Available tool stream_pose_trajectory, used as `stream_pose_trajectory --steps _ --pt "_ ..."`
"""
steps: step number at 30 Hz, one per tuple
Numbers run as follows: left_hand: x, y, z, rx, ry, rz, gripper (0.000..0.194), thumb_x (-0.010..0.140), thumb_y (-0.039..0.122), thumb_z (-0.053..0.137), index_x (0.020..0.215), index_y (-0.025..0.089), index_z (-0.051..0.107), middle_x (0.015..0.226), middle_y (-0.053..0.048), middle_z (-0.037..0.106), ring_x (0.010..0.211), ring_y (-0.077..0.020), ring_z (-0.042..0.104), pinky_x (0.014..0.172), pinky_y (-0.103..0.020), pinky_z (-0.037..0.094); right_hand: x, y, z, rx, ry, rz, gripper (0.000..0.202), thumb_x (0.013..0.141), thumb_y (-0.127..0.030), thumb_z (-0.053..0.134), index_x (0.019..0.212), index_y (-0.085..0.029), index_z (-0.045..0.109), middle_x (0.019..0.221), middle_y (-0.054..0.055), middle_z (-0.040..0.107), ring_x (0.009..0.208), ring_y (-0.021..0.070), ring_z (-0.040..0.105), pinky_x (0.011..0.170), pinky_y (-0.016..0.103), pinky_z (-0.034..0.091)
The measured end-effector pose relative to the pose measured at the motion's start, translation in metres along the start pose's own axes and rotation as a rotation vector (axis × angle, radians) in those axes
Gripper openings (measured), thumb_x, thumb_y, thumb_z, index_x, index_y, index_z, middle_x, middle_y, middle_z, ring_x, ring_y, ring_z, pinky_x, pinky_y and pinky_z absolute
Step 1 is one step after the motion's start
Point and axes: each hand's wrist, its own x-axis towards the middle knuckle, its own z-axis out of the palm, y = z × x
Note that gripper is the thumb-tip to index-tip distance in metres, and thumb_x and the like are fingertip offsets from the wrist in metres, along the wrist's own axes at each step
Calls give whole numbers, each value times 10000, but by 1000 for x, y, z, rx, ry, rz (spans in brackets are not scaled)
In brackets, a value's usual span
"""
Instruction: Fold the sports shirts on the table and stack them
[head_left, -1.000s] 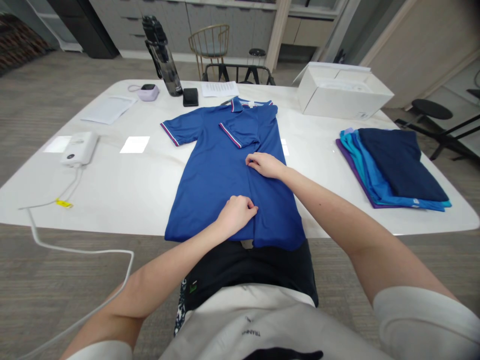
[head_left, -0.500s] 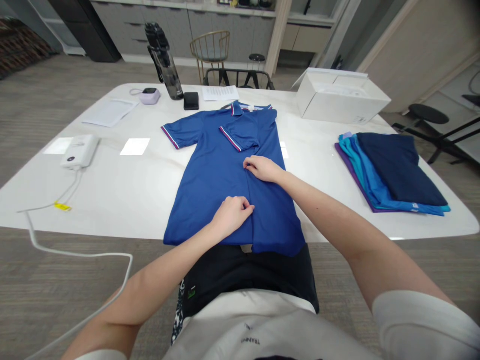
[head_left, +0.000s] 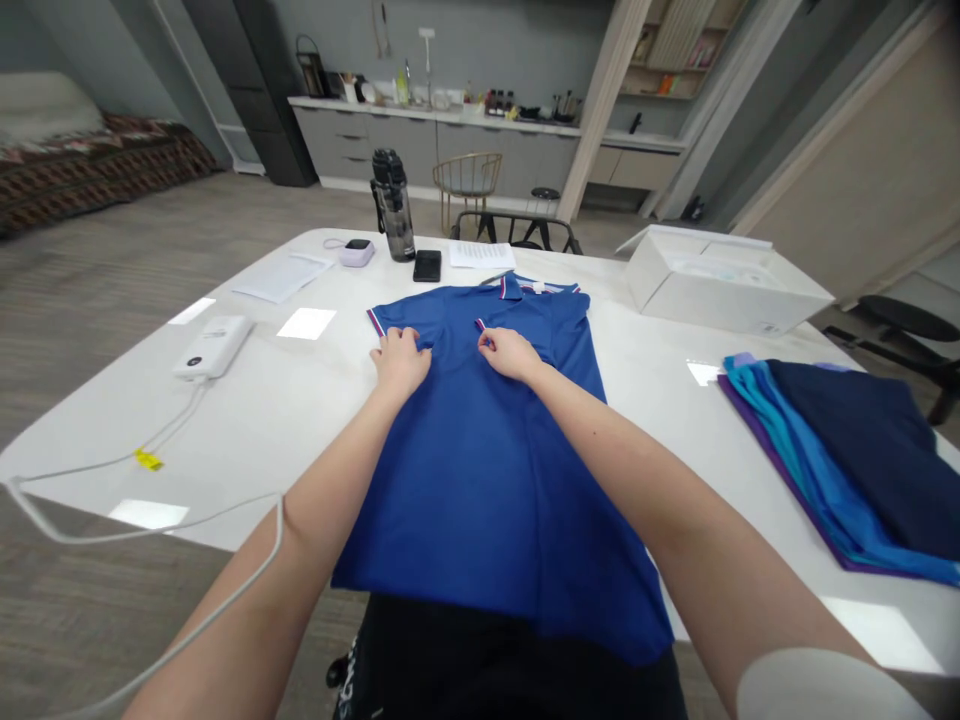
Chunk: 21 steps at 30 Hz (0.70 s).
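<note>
A blue polo shirt [head_left: 465,480] lies on the white table, its collar at the far end and its hem hanging over the near edge. Its right side is folded inward, with that sleeve lying across the chest. My left hand [head_left: 403,362] is on the left sleeve, fingers curled down on the cloth by its striped cuff. My right hand [head_left: 510,354] pinches the folded-in sleeve near its cuff, thumb and fingers together. Both hands partly cover the sleeves.
Folded garments [head_left: 855,450] are stacked at the right, below an open white box [head_left: 727,290]. Along the back stand a water bottle [head_left: 394,210], a black wallet [head_left: 427,266] and papers [head_left: 482,255]. A white power bank [head_left: 214,347] with a cable lies at the left.
Both hands have moved up the shirt, from its lower front and middle to the two sleeves. My view has tilted up, showing more of the kitchen counter.
</note>
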Motion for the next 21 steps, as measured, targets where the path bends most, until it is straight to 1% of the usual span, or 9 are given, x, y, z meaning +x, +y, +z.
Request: stream_pose_trajectory --steps 2,5,7,9,12,16,19,21 --pt "29 -17 5 27 22 -23 390 919 327 526 1279 185 574 1383 -185 534 1276 -361 489 1041 -555 397 26 2 3 -25 17 25 152 955 -270 557 1001 -225 695 1035 72 693 878 200 622 759 278 459" --pt "65 -40 10 70 35 -49 435 944 332 492 1352 186 525 1441 -189 507 1317 -354 462 1089 -579 339 65 8 8 -40 26 83 170 960 -284 557 1041 -245 701 1107 66 687 956 206 631 820 294 477" --pt "86 -53 14 89 31 -71 452 966 350 465 1387 188 499 1456 -190 510 1329 -350 457 1113 -592 301 91 14 11 -41 25 115 190 965 -301 556 1077 -256 703 1151 62 683 1000 213 634 853 312 484" --pt "103 -64 17 101 22 -96 463 980 365 445 1405 185 486 1443 -192 532 1321 -352 467 1110 -597 295 116 19 14 -45 32 137 217 973 -315 549 1116 -261 702 1181 64 683 1038 226 633 878 331 489" --pt "121 -75 22 129 3 -132 465 988 383 434 1393 166 506 1370 -199 589 1272 -366 502 1062 -589 339 152 25 18 -53 50 168 267 988 -317 529 1196 -268 689 1223 76 672 1094 246 625 908 359 493" --pt "135 -83 28 165 -4 -131 440 976 425 455 1285 148 600 1304 -210 619 1225 -395 519 995 -580 385 191 27 25 -100 28 166 346 1008 -322 503 1326 -287 635 1302 107 616 1182 289 589 945 413 489" --pt "143 -88 29 153 -22 -151 409 947 461 502 1173 162 665 1262 -200 644 1201 -402 536 974 -573 400 206 27 31 -149 -19 137 368 1008 -327 511 1359 -294 616 1336 133 575 1229 323 551 967 464 474" --pt "147 -91 27 118 -51 -174 376 924 466 531 1093 173 693 1198 -185 678 1165 -393 566 972 -561 403 210 27 35 -158 -33 114 326 1003 -321 523 1303 -285 645 1311 134 581 1217 327 549 967 484 465"
